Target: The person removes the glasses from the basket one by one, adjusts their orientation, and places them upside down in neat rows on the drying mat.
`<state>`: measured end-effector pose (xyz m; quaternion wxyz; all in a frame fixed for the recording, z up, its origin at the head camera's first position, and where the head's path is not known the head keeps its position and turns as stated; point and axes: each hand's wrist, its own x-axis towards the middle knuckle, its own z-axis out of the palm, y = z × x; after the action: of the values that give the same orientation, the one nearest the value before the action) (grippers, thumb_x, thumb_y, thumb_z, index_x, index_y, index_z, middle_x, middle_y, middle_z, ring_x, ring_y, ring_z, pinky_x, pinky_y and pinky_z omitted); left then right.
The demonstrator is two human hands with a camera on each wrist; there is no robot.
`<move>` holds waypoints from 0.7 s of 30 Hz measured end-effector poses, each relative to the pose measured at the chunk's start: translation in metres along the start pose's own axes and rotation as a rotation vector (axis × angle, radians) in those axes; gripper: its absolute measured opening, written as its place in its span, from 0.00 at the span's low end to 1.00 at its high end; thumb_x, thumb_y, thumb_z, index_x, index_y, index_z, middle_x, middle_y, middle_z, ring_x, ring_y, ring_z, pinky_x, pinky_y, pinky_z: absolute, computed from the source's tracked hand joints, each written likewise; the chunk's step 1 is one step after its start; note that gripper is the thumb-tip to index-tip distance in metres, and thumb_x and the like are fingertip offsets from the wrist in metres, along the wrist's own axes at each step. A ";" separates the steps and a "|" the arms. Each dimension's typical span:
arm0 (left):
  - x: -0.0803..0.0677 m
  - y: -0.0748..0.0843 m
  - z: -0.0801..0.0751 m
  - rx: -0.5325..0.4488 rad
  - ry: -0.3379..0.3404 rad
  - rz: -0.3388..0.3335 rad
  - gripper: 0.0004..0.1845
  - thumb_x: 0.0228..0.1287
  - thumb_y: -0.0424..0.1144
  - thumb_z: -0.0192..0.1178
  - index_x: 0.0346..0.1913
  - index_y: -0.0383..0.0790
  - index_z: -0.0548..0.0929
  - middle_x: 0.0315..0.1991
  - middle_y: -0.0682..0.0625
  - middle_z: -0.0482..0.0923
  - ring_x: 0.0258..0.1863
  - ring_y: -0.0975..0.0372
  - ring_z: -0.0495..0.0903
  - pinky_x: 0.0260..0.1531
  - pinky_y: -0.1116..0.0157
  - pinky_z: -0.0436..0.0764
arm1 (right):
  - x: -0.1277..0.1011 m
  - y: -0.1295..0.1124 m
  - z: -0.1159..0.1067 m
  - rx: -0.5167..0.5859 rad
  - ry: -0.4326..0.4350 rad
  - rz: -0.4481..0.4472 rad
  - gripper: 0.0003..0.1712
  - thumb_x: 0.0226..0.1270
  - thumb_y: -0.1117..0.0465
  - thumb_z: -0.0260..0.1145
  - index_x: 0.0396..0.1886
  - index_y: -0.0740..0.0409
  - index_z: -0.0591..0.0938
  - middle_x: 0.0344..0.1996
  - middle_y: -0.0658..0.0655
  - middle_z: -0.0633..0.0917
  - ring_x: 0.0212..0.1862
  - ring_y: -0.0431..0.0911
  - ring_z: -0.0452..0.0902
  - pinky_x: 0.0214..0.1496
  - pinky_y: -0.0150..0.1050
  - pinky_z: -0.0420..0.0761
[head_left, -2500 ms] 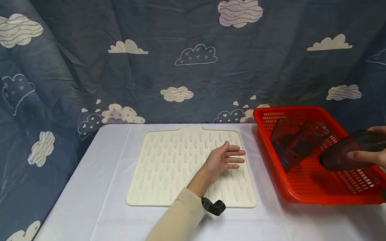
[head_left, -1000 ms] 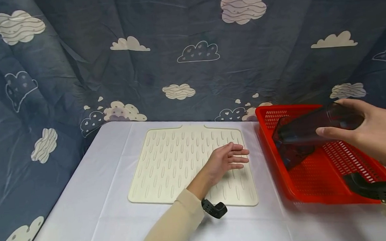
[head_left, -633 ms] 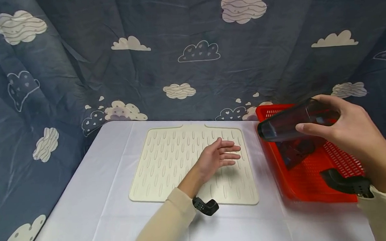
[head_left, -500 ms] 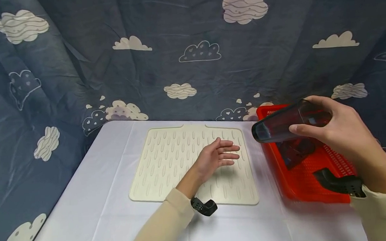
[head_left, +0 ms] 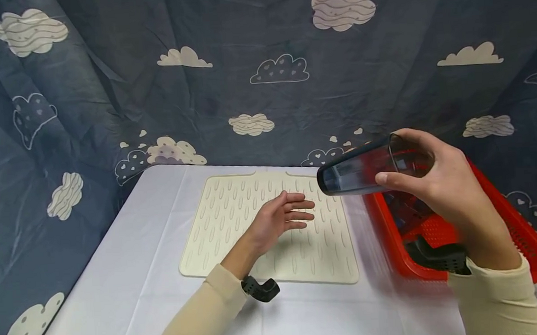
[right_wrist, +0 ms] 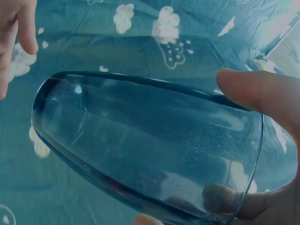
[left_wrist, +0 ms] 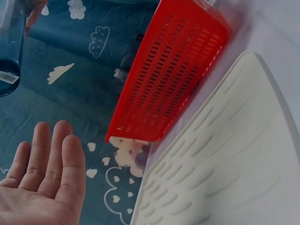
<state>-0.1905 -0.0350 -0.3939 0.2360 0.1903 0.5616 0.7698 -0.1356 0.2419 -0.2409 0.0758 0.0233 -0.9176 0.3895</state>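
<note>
My right hand (head_left: pixel 447 183) grips a tall blue-tinted drinking glass (head_left: pixel 355 170) round its rim end, thumb on the near side. The glass lies tilted on its side in the air, its thick base pointing left over the right edge of a cream drying mat (head_left: pixel 262 223). In the right wrist view the glass (right_wrist: pixel 150 145) is see-through and holds nothing. My left hand (head_left: pixel 276 220) hovers over the mat with its fingers straight and its palm facing right, touching nothing. In the left wrist view a small label shows on the glass base (left_wrist: pixel 9 77).
A red plastic basket (head_left: pixel 386 242) stands right of the mat, partly behind my right arm. More dark glasses (head_left: pixel 403 211) lie inside it. A white cloth (head_left: pixel 162 314) covers the table, and a dark cloud-patterned curtain (head_left: pixel 201 105) hangs behind.
My right hand has lifted the glass out of the red basket and carried it left toward the mat. My left hand has shifted left over the mat, fingers still straight.
</note>
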 end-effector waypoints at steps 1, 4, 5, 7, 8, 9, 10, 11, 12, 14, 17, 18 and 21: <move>-0.003 0.002 -0.002 0.002 0.005 0.003 0.31 0.80 0.52 0.31 0.69 0.31 0.65 0.70 0.32 0.68 0.56 0.59 0.82 0.58 0.60 0.80 | 0.000 -0.003 0.003 0.009 -0.003 -0.013 0.45 0.60 0.47 0.73 0.75 0.41 0.64 0.58 0.52 0.76 0.48 0.37 0.74 0.32 0.28 0.83; -0.010 0.006 -0.007 0.002 0.015 0.007 0.31 0.80 0.53 0.31 0.69 0.32 0.65 0.70 0.32 0.67 0.56 0.60 0.82 0.58 0.60 0.80 | 0.001 -0.008 0.011 0.014 -0.001 -0.063 0.45 0.59 0.49 0.74 0.74 0.44 0.65 0.61 0.59 0.76 0.52 0.46 0.74 0.35 0.22 0.79; -0.012 0.007 -0.009 0.001 0.014 0.009 0.31 0.80 0.53 0.30 0.69 0.32 0.65 0.70 0.32 0.67 0.56 0.60 0.82 0.58 0.60 0.79 | 0.002 -0.009 0.013 0.015 -0.002 -0.079 0.45 0.59 0.50 0.74 0.74 0.46 0.65 0.62 0.61 0.76 0.53 0.49 0.74 0.36 0.19 0.77; -0.016 0.008 -0.011 -0.005 0.017 0.013 0.31 0.80 0.53 0.29 0.69 0.32 0.65 0.71 0.32 0.66 0.55 0.61 0.82 0.57 0.61 0.80 | 0.003 -0.011 0.017 0.024 -0.007 -0.104 0.44 0.59 0.51 0.74 0.74 0.48 0.66 0.62 0.62 0.76 0.55 0.52 0.74 0.39 0.15 0.74; -0.018 0.009 -0.012 -0.009 0.021 0.015 0.31 0.80 0.53 0.29 0.69 0.32 0.65 0.70 0.32 0.67 0.54 0.62 0.82 0.56 0.61 0.80 | 0.003 -0.011 0.019 0.028 -0.012 -0.105 0.44 0.60 0.52 0.74 0.74 0.49 0.66 0.62 0.62 0.77 0.55 0.52 0.74 0.40 0.14 0.73; -0.019 0.010 -0.012 -0.014 0.026 0.019 0.31 0.80 0.53 0.28 0.69 0.33 0.65 0.70 0.32 0.67 0.54 0.62 0.83 0.56 0.62 0.80 | 0.003 -0.012 0.021 0.034 -0.019 -0.106 0.44 0.60 0.52 0.74 0.74 0.49 0.66 0.62 0.61 0.77 0.56 0.52 0.74 0.41 0.13 0.72; -0.021 0.011 -0.013 -0.016 0.031 0.024 0.31 0.81 0.52 0.27 0.68 0.33 0.65 0.69 0.32 0.68 0.53 0.62 0.83 0.55 0.62 0.80 | 0.003 -0.013 0.024 0.040 -0.024 -0.107 0.43 0.60 0.52 0.74 0.73 0.49 0.66 0.62 0.60 0.77 0.56 0.51 0.74 0.42 0.13 0.72; -0.023 0.012 -0.014 -0.021 0.039 0.031 0.30 0.81 0.52 0.27 0.68 0.34 0.66 0.68 0.34 0.70 0.53 0.62 0.83 0.54 0.62 0.80 | 0.003 -0.014 0.026 0.047 -0.029 -0.108 0.43 0.60 0.52 0.74 0.73 0.49 0.66 0.62 0.60 0.77 0.56 0.51 0.75 0.43 0.14 0.72; -0.024 0.012 -0.015 -0.027 0.046 0.038 0.30 0.81 0.52 0.27 0.67 0.34 0.66 0.67 0.35 0.72 0.52 0.62 0.83 0.54 0.63 0.81 | 0.003 -0.016 0.028 0.054 -0.033 -0.109 0.43 0.60 0.52 0.75 0.73 0.49 0.67 0.61 0.59 0.77 0.57 0.51 0.75 0.43 0.14 0.72; -0.026 0.014 -0.016 -0.043 0.053 0.048 0.30 0.81 0.53 0.28 0.67 0.34 0.67 0.63 0.41 0.76 0.51 0.62 0.84 0.53 0.63 0.81 | 0.003 -0.019 0.031 0.065 -0.042 -0.113 0.44 0.59 0.51 0.75 0.73 0.48 0.66 0.62 0.58 0.77 0.57 0.52 0.76 0.44 0.15 0.73; -0.028 0.015 -0.019 -0.068 0.053 0.063 0.31 0.81 0.54 0.29 0.68 0.32 0.65 0.58 0.51 0.80 0.51 0.62 0.84 0.53 0.63 0.81 | 0.001 -0.026 0.036 0.063 -0.048 -0.128 0.45 0.58 0.51 0.76 0.73 0.48 0.67 0.61 0.58 0.78 0.57 0.54 0.77 0.45 0.15 0.72; -0.029 0.015 -0.019 -0.074 0.054 0.065 0.31 0.81 0.54 0.29 0.68 0.32 0.65 0.56 0.53 0.80 0.51 0.62 0.84 0.52 0.64 0.82 | 0.001 -0.028 0.037 0.064 -0.054 -0.131 0.45 0.57 0.50 0.76 0.73 0.48 0.67 0.61 0.58 0.78 0.57 0.54 0.78 0.45 0.16 0.73; -0.033 0.016 -0.022 -0.081 0.057 0.067 0.31 0.81 0.53 0.29 0.69 0.32 0.65 0.54 0.56 0.81 0.51 0.62 0.84 0.51 0.64 0.82 | 0.000 -0.034 0.043 0.067 -0.073 -0.149 0.44 0.57 0.51 0.76 0.72 0.48 0.68 0.60 0.58 0.79 0.55 0.55 0.79 0.45 0.18 0.75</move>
<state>-0.1784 -0.0746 -0.3863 0.2015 0.1772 0.5299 0.8045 -0.1375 0.1873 -0.2459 0.0701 0.1083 -0.9020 0.4121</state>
